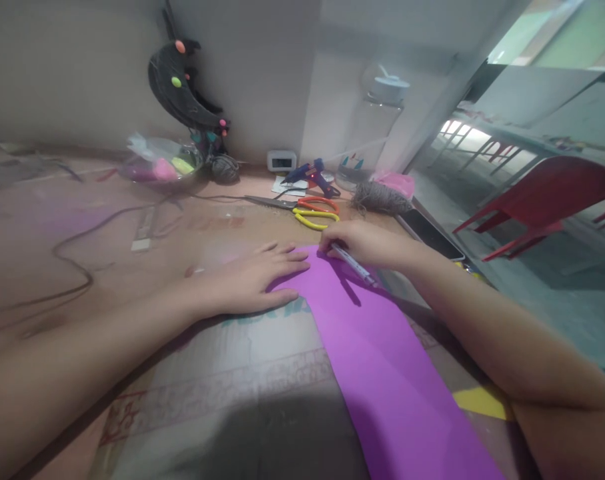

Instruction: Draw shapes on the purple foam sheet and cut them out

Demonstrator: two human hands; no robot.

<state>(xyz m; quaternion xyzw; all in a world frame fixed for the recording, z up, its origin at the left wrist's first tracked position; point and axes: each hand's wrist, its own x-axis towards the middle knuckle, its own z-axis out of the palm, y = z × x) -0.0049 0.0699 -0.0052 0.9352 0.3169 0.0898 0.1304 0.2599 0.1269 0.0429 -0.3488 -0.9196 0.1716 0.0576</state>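
A long purple sheet (377, 360) runs from the middle of the table toward me. My left hand (267, 277) lies flat with fingers spread, its fingertips on the sheet's far left edge. Over the far end of the sheet, my right hand (352, 241) is closed around a pen (353, 265) with a light patterned barrel. The pen's back end points toward me; its tip is hidden by my fingers. Just beyond my right hand lie scissors (316, 213) with one orange and one yellow handle loop.
At the back stand a blue glue gun (310, 175), a small digital clock (281, 161) and a clear bottle (375, 127). Grey yarn (380, 198) and a phone (432, 233) lie right. A bowl (160, 163) sits left; a cord (82, 230) crosses the table. A red chair (552, 200) stands beyond.
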